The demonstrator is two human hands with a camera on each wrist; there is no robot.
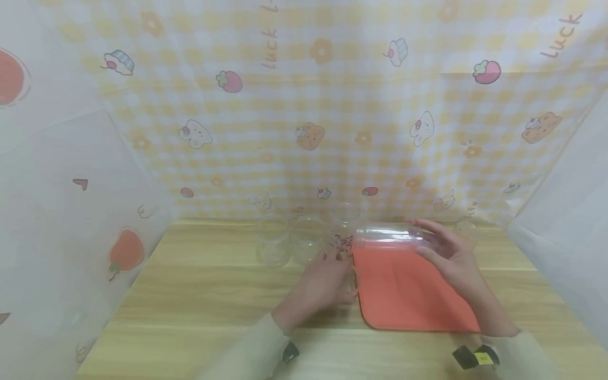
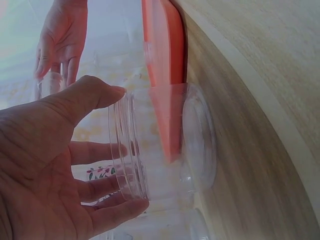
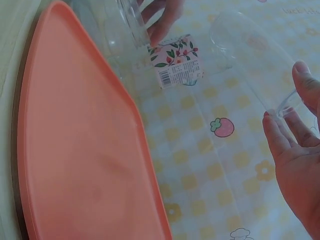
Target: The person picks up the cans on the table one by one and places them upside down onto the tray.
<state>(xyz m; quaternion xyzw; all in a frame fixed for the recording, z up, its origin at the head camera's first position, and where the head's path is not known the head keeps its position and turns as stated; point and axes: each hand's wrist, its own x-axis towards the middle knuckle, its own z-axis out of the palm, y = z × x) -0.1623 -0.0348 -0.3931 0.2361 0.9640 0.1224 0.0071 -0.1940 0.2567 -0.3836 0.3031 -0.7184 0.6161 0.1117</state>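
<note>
My left hand (image 1: 320, 282) grips a clear plastic jar (image 2: 155, 140) near its rim, thumb on one side and fingers on the other. That jar stands on the wooden table beside the left edge of an orange tray (image 1: 408, 295). In my right hand (image 1: 456, 258) is a taller clear jar (image 1: 387, 235), held sideways by one end above the tray's far edge. A clear jar with a floral label (image 3: 175, 62) stands behind the left hand. In the head view the left hand hides much of its own jar.
Two more clear jars (image 1: 273, 243) (image 1: 307, 243) stand left of the labelled one. A small clear object (image 1: 467, 230) lies at the back right, its kind hard to make out. A checked cloth (image 1: 309, 105) hangs behind the wooden table (image 1: 190, 316).
</note>
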